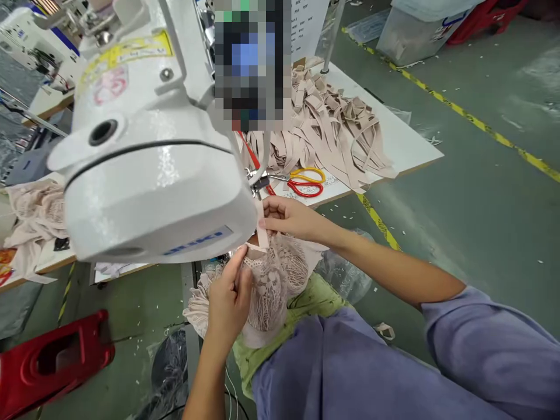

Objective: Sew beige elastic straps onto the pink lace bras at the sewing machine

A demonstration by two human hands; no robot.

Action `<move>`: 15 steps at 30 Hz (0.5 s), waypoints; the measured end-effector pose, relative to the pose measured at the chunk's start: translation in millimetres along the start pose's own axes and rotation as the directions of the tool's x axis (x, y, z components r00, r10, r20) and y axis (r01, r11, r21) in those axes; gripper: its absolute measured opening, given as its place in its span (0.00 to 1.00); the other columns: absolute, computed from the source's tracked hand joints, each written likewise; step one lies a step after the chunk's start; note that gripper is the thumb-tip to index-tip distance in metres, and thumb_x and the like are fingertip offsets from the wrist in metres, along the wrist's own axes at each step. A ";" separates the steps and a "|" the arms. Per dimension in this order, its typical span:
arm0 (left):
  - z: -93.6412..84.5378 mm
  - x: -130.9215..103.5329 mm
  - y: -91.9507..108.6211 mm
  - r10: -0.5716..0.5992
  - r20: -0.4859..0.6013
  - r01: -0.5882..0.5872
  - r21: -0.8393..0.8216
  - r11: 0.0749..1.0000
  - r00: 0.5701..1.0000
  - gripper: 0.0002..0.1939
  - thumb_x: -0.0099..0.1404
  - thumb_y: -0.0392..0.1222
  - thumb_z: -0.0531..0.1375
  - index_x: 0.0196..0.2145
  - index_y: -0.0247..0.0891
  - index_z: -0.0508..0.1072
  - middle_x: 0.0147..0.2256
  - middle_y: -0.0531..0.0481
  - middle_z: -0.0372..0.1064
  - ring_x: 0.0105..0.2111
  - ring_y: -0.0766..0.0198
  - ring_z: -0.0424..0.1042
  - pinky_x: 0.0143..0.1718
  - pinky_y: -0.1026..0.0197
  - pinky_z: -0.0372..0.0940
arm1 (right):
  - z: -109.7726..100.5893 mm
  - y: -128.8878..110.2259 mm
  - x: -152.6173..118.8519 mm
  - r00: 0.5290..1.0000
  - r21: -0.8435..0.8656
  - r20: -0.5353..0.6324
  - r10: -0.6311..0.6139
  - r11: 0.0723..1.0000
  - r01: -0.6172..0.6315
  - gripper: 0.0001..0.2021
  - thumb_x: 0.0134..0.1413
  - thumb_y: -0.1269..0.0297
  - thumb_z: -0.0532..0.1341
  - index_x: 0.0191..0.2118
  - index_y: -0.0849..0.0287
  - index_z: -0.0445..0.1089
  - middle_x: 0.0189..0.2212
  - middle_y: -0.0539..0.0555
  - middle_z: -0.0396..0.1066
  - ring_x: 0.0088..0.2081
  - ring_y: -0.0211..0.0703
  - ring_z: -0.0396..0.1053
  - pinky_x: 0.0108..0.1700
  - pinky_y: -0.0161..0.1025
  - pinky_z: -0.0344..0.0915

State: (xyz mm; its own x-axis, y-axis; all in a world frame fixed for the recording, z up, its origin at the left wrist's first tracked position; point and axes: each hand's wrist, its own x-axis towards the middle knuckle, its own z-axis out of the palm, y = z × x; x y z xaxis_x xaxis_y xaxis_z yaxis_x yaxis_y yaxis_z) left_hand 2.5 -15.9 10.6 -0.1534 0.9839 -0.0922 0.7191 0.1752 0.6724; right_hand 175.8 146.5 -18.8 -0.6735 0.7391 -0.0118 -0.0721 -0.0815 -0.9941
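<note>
A white sewing machine [157, 192] fills the upper left and hides its needle area from me. Just past its head, my right hand [291, 217] pinches a pale beige fabric strip [262, 233]. My left hand [231, 289] is closed at the edge of a beige lace garment [266, 286], thumb and fingers on the cloth by the strip's lower end. The lace hangs down over a green cloth [306, 303] on the lap. Scissors [306, 182] with one yellow and one red handle lie on the table just beyond my right hand.
A heap of beige strips [332, 122] covers much of the white table [411, 151]. More beige lace pieces [37, 216] lie at left. A red stool [56, 361] stands lower left; a clear plastic bin [420, 32] sits on the floor upper right.
</note>
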 end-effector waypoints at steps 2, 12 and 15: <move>-1.8 1.9 1.1 -0.012 0.026 0.013 -0.009 1.000 1.000 0.26 0.72 0.49 0.50 0.64 0.37 0.64 0.17 0.60 0.55 0.16 0.68 0.54 0.21 0.66 0.51 | 3.6 -0.5 6.2 0.996 -0.092 -0.047 -0.070 0.994 0.065 0.08 0.53 0.63 0.64 0.38 0.59 0.67 0.29 0.47 0.68 0.28 0.33 0.66 0.31 0.34 0.63; -9.4 0.4 14.2 -0.081 0.063 0.090 -0.152 0.984 0.995 0.24 0.71 0.49 0.53 0.61 0.40 0.69 0.16 0.59 0.61 0.15 0.68 0.58 0.18 0.66 0.54 | 11.9 3.0 31.8 0.926 -0.496 -0.026 -0.376 0.810 0.315 0.04 0.52 0.67 0.61 0.35 0.59 0.69 0.43 0.55 0.69 0.39 0.43 0.67 0.42 0.42 0.67; -6.5 -0.9 12.3 -0.031 0.048 0.039 -0.175 0.984 0.998 0.19 0.71 0.47 0.54 0.53 0.39 0.76 0.31 0.49 0.78 0.27 0.64 0.74 0.27 0.66 0.67 | 12.2 3.0 34.5 0.913 -0.541 0.004 -0.408 0.767 0.345 0.02 0.52 0.68 0.61 0.33 0.59 0.69 0.45 0.56 0.69 0.44 0.47 0.68 0.47 0.44 0.67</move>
State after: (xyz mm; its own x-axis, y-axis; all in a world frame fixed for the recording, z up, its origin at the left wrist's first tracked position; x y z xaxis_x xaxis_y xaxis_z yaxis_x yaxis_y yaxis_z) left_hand 7.0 -14.9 23.7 -0.1427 0.9786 -0.1482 0.5828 0.2041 0.7866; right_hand 143.4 163.6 -20.8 -0.5882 0.7054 0.3954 0.1101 0.5542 -0.8251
